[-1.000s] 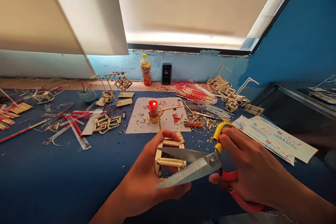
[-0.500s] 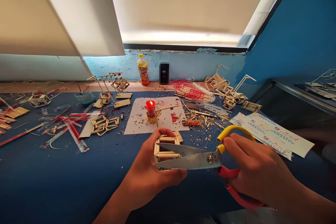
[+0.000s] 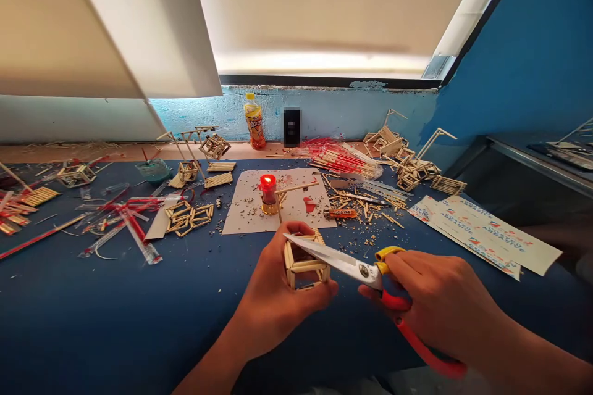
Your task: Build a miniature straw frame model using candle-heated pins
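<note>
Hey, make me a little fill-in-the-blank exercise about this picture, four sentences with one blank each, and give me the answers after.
1. The scissors in the right hand have one red handle and one ____ handle.
2. In the picture, the stick frame held in the left hand is to the ____ of the right hand.
3. The upper part of the lit candle is coloured ____.
4. In the picture, the lighter lies to the ____ of the candle.

Missing words: yellow; left; red; right.

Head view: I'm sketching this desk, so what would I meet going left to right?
Red-and-clear plastic strips, openwork stick lattice, lit red candle, held stick frame, coated abrasive sheets.
</note>
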`<move>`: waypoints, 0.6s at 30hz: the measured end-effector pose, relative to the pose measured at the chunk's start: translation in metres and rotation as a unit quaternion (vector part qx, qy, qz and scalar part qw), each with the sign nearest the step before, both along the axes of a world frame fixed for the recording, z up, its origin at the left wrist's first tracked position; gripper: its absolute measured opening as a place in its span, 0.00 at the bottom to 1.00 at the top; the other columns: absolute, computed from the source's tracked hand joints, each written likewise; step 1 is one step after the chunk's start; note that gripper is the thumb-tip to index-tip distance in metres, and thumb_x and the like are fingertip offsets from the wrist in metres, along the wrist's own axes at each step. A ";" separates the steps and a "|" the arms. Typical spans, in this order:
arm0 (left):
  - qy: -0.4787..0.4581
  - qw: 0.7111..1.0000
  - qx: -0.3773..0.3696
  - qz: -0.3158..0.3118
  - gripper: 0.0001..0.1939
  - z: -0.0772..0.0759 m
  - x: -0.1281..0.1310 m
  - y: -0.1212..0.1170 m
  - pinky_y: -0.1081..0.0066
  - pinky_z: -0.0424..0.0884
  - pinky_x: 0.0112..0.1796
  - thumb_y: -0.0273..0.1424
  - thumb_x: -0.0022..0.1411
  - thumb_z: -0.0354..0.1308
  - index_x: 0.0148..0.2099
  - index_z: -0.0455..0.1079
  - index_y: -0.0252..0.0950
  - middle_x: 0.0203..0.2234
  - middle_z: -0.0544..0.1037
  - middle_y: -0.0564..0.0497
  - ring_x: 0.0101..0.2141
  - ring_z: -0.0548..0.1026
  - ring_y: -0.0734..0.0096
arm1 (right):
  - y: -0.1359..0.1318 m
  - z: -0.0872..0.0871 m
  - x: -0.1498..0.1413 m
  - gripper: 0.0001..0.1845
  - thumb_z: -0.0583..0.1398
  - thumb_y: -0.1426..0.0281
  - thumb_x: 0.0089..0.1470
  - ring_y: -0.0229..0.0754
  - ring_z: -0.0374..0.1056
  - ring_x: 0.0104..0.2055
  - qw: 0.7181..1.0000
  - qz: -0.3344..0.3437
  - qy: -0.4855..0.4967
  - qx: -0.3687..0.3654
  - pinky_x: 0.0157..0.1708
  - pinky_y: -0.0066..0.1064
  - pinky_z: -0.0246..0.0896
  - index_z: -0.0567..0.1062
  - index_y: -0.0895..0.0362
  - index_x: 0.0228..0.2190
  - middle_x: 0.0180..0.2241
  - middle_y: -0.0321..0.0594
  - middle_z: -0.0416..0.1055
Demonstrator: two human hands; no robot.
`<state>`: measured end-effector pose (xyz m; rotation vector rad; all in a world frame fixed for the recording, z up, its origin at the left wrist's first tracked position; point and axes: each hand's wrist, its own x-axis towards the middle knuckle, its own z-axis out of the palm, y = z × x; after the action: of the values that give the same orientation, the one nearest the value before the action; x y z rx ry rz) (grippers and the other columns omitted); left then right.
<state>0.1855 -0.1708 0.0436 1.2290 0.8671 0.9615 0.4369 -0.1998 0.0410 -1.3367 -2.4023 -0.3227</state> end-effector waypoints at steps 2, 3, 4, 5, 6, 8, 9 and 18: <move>0.001 0.999 0.016 0.031 0.24 0.000 0.003 -0.001 0.78 0.72 0.28 0.29 0.55 0.72 0.49 0.63 0.42 0.31 0.74 0.56 0.29 0.73 0.75 | 0.002 -0.002 0.001 0.20 0.61 0.58 0.61 0.36 0.59 0.18 0.999 -0.004 0.030 -0.027 0.22 0.31 0.48 0.62 0.52 0.24 0.19 0.30 0.64; 0.005 0.998 0.036 0.058 0.24 0.000 0.004 -0.002 0.77 0.74 0.30 0.29 0.55 0.72 0.49 0.62 0.42 0.32 0.75 0.55 0.30 0.75 0.74 | 0.003 -0.001 0.002 0.22 0.61 0.56 0.61 0.35 0.58 0.18 0.996 -0.006 0.057 -0.064 0.21 0.30 0.48 0.60 0.52 0.23 0.19 0.29 0.62; 0.008 0.994 0.060 0.089 0.25 0.001 0.006 -0.003 0.76 0.76 0.32 0.28 0.55 0.72 0.49 0.62 0.42 0.33 0.76 0.55 0.32 0.77 0.73 | 0.002 0.001 0.002 0.25 0.60 0.53 0.62 0.34 0.56 0.18 0.990 -0.007 0.091 -0.108 0.20 0.30 0.48 0.59 0.52 0.22 0.18 0.29 0.61; 0.009 0.989 0.085 0.121 0.25 0.001 0.007 -0.003 0.76 0.78 0.34 0.28 0.55 0.72 0.49 0.62 0.42 0.35 0.77 0.54 0.34 0.79 0.72 | 0.001 0.004 0.001 0.27 0.59 0.50 0.63 0.34 0.54 0.18 0.981 -0.006 0.127 -0.146 0.19 0.29 0.47 0.57 0.52 0.22 0.18 0.29 0.59; 0.005 0.982 0.108 0.152 0.26 0.002 0.009 -0.004 0.75 0.79 0.36 0.27 0.55 0.72 0.49 0.61 0.42 0.36 0.78 0.54 0.35 0.80 0.72 | -0.002 0.008 -0.001 0.28 0.56 0.49 0.63 0.35 0.53 0.18 0.972 -0.006 0.161 -0.170 0.18 0.29 0.46 0.55 0.52 0.22 0.18 0.29 0.57; -0.012 0.969 0.148 0.198 0.27 0.003 0.013 -0.006 0.74 0.80 0.37 0.25 0.54 0.72 0.49 0.61 0.42 0.37 0.79 0.55 0.35 0.81 0.72 | -0.010 0.015 -0.008 0.26 0.53 0.47 0.65 0.37 0.54 0.19 0.962 -0.016 0.212 -0.174 0.16 0.30 0.47 0.58 0.51 0.23 0.19 0.31 0.59; -0.022 0.962 0.164 0.217 0.27 0.003 0.015 -0.006 0.74 0.81 0.37 0.25 0.53 0.73 0.49 0.61 0.43 0.37 0.79 0.55 0.35 0.82 0.72 | -0.015 0.017 -0.012 0.24 0.52 0.47 0.65 0.39 0.57 0.19 0.960 -0.026 0.230 -0.160 0.16 0.31 0.50 0.60 0.50 0.25 0.20 0.33 0.61; -0.026 0.942 0.262 0.207 0.32 0.003 0.015 -0.016 0.73 0.81 0.37 0.22 0.53 0.69 0.56 0.61 0.47 0.43 0.79 0.50 0.41 0.82 0.64 | -0.023 -0.010 -0.032 0.26 0.69 0.57 0.48 0.49 0.73 0.33 0.978 -0.056 0.173 -0.100 0.28 0.36 0.73 0.63 0.52 0.42 0.38 0.44 0.72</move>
<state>0.2007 -0.1870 0.0464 1.4853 0.8736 1.6355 0.4051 -0.2228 0.0315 -1.4791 -2.1148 0.1211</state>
